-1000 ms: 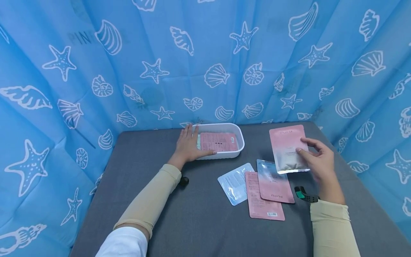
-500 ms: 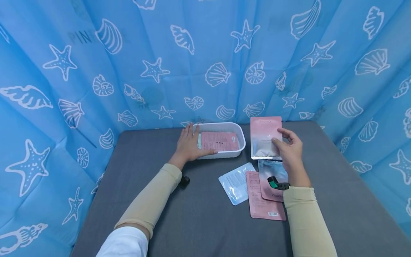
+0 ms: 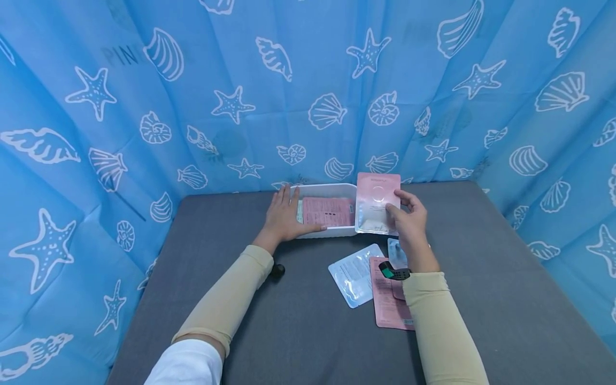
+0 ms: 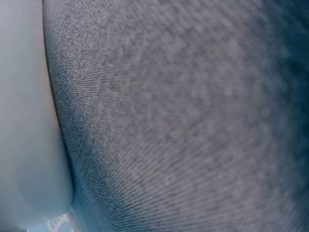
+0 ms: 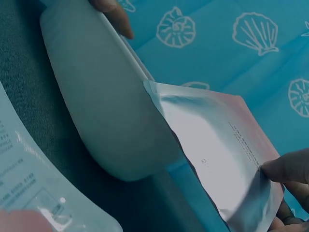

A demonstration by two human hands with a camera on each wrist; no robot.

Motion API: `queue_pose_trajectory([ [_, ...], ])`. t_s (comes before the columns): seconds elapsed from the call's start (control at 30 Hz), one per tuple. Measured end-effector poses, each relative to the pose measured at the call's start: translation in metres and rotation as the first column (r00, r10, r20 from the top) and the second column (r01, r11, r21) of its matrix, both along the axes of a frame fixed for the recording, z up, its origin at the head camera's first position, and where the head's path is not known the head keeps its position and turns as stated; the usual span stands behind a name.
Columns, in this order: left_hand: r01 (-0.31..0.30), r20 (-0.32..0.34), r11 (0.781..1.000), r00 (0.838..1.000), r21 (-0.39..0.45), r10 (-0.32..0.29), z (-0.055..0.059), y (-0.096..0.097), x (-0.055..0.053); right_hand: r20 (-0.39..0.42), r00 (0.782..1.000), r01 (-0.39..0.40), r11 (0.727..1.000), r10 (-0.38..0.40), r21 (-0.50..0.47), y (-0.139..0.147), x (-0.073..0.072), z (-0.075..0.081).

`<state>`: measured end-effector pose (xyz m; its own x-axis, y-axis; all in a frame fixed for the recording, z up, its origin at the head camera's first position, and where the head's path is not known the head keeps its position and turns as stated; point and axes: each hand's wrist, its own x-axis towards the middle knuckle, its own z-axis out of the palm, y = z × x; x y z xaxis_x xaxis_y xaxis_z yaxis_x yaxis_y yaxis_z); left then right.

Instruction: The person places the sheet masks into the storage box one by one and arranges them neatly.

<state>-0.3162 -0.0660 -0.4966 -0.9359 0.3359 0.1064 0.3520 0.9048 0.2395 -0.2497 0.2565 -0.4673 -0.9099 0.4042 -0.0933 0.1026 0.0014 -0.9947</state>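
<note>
A pink-to-silver sheet mask packet (image 3: 372, 192) is pinched at its right edge between the thumb and fingers of my right hand (image 3: 412, 222). It stands near upright at the right end of a white plastic bin (image 3: 332, 233), covering that end in the head view. From the right wrist view, a corner of the packet (image 5: 207, 145) overlaps the bin's rim. My left hand (image 3: 283, 218) rests with straight, spread fingers on the bin's left end, the thumb along its front rim. Inside the bin lie a pink packet (image 3: 327, 211) and a pale green one (image 3: 299, 212).
On the grey tabletop (image 3: 308, 331), in front of the bin, lie a light blue packet (image 3: 352, 275), a pink packet (image 3: 387, 299) and a blue-and-pink packet (image 3: 397, 253) partly hidden by the right wrist. A blue shell-print curtain (image 3: 289, 123) hangs behind.
My right hand has carried the pink-to-silver packet leftward, from over the right of the table to the bin's right end. My left hand and the bin have stayed in place.
</note>
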Motion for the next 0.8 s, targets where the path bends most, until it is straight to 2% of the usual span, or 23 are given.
queue_pose_trajectory([
  [0.2,-0.007,0.002,1.0,1.0,-0.001,0.007,-0.001,0.0,0.0,-0.03,1.0,0.01,1.0,-0.009,0.025,-0.009,-0.006,0.001],
  [0.3,-0.001,0.007,1.0,1.0,0.006,0.001,-0.001,0.0,0.0,-0.049,0.999,-0.01,0.999,0.012,0.036,-0.012,-0.007,0.002],
  [0.5,-0.002,0.024,1.0,1.0,0.023,0.002,0.004,0.002,0.003,-0.029,0.998,-0.045,0.992,0.049,0.121,-0.018,-0.007,0.004],
  [0.6,-0.002,0.022,1.0,1.0,0.018,0.002,0.004,0.002,0.003,-0.016,0.998,-0.053,0.991,0.056,0.125,-0.018,-0.006,0.001],
  [0.8,-0.003,0.021,1.0,1.0,0.013,0.002,0.002,0.0,0.002,0.035,0.987,-0.16,0.974,0.157,0.158,-0.015,-0.004,-0.005],
])
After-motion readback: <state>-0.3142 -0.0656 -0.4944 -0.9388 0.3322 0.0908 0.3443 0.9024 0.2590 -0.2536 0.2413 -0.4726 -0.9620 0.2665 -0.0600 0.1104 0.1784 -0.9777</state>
